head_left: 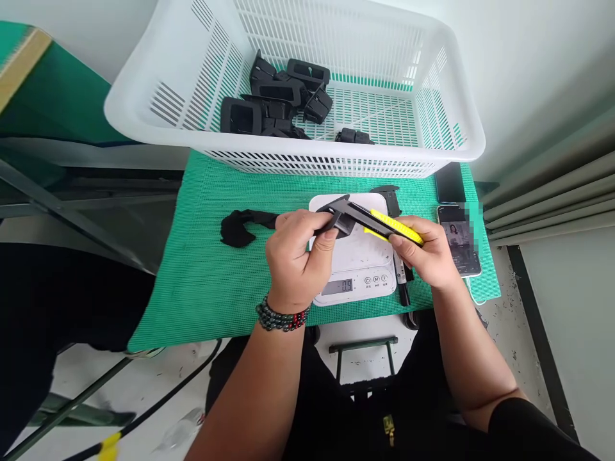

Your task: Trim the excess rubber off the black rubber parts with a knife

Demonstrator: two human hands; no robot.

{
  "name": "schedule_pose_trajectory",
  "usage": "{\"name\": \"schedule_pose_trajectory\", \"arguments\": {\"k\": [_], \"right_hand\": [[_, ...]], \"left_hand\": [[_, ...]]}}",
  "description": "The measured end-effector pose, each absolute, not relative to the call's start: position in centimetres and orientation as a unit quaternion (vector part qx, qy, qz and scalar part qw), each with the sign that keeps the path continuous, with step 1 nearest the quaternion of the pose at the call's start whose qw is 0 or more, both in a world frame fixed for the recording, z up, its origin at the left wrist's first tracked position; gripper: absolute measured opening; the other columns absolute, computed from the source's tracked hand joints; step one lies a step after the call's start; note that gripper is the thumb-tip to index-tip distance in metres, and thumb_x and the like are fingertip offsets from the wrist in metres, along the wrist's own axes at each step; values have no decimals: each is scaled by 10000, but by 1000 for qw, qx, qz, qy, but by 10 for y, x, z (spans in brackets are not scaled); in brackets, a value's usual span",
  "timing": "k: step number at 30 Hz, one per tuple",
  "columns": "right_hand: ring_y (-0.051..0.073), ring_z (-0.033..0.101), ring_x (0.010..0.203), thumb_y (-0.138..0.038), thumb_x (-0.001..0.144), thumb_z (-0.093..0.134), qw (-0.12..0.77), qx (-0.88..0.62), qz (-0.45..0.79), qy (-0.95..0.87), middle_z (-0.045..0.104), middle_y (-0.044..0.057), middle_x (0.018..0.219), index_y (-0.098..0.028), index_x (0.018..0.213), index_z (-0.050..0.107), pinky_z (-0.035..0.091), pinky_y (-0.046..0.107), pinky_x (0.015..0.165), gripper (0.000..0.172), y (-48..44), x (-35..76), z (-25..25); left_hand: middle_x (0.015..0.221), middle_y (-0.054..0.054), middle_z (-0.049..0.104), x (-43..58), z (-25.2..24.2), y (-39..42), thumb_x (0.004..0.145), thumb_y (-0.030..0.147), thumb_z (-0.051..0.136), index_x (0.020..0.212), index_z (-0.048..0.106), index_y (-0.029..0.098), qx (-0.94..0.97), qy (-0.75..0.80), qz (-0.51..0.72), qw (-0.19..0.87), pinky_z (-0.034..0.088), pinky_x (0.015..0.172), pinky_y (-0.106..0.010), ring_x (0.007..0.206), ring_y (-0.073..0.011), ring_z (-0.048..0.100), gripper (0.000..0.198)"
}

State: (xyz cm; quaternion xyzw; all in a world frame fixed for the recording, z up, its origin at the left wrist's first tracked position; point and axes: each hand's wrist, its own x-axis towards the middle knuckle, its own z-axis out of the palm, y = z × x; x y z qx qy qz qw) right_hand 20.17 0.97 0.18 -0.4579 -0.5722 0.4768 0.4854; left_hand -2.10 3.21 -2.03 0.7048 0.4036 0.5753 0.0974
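Observation:
My left hand (300,253) is closed on a black plastic part (343,224), pinched between thumb and fingers above a white digital scale (365,256). In my right hand (425,250) is a yellow and black utility knife (391,225), its tip against the upper edge of the part. The scale's display reads about 0.9. Behind the knife, another black part (390,200) lies by the scale's back right corner. A black marker (402,282) rests along the scale's right side, below my right hand.
A white slotted basket (298,153) at the back holds several black plastic parts (278,96). Black cloth (236,229) lies left on the green mat (216,288). A phone (459,240) with a lit screen and a dark flat object (450,182) lie at right.

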Motion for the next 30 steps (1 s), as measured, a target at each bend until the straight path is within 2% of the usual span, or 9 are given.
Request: {"name": "schedule_pose_trajectory", "arguments": {"k": [3, 8, 11, 14, 18, 21, 26, 30], "right_hand": [[137, 558, 660, -582, 876, 792, 491, -505, 440, -557, 630, -7, 735, -227, 980, 761, 445, 279, 567, 371, 12, 201, 0], [110, 437, 517, -644, 843, 808, 515, -483, 478, -523, 522, -52, 610, -244, 1018, 767, 353, 265, 471, 439, 11, 202, -2], [129, 506, 581, -643, 842, 809, 481, -468, 496, -551, 579, -22, 668, -241, 1002, 771, 401, 274, 505, 435, 10, 199, 0], [150, 573, 688, -591, 862, 808, 484, -506, 456, -550, 651, 7, 763, -229, 982, 767, 454, 287, 577, 383, 13, 197, 0], [145, 569, 676, -593, 850, 824, 516, -494, 459, -528, 634, -6, 734, -233, 996, 772, 445, 280, 565, 393, 14, 200, 0], [135, 554, 632, -609, 848, 823, 497, -452, 500, -546, 617, -16, 707, -240, 997, 774, 439, 277, 544, 401, 12, 200, 2], [144, 602, 717, -617, 858, 805, 485, -499, 454, -556, 694, 13, 819, -224, 964, 764, 482, 286, 603, 409, 14, 197, 1], [95, 451, 506, -657, 853, 793, 496, -500, 483, -520, 545, -60, 631, -226, 1009, 741, 355, 255, 456, 461, 15, 198, -1]], "left_hand": [[706, 19, 675, -21, -18, 32, 1031, 353, 623, 909, 697, 245, 711, 373, 586, 108, 450, 692, -363, 627, -158, 592, 179], [716, 2, 677, -23, -18, 32, 1030, 452, 614, 917, 734, 252, 677, 396, 601, 154, 440, 566, -334, 608, -164, 592, 260], [708, 16, 669, -25, -18, 30, 1034, 449, 622, 935, 747, 251, 664, 394, 611, 175, 410, 528, -298, 594, -138, 579, 255], [726, 19, 683, -26, -18, 28, 1036, 429, 625, 967, 754, 259, 672, 380, 611, 174, 423, 535, -290, 603, -132, 592, 225], [704, 18, 679, -25, -17, 28, 1038, 426, 622, 970, 756, 252, 673, 382, 613, 159, 417, 511, -286, 575, -127, 589, 230], [690, 23, 669, -25, -18, 29, 1044, 416, 614, 969, 749, 244, 670, 383, 617, 156, 409, 501, -272, 562, -116, 582, 231], [679, 21, 663, -27, -21, 28, 1038, 468, 603, 971, 766, 266, 667, 385, 617, 164, 416, 497, -291, 551, -130, 574, 269], [656, 16, 643, -27, -25, 28, 1003, 490, 662, 935, 777, 270, 626, 390, 642, 209, 394, 476, -294, 544, -129, 548, 257]]}}
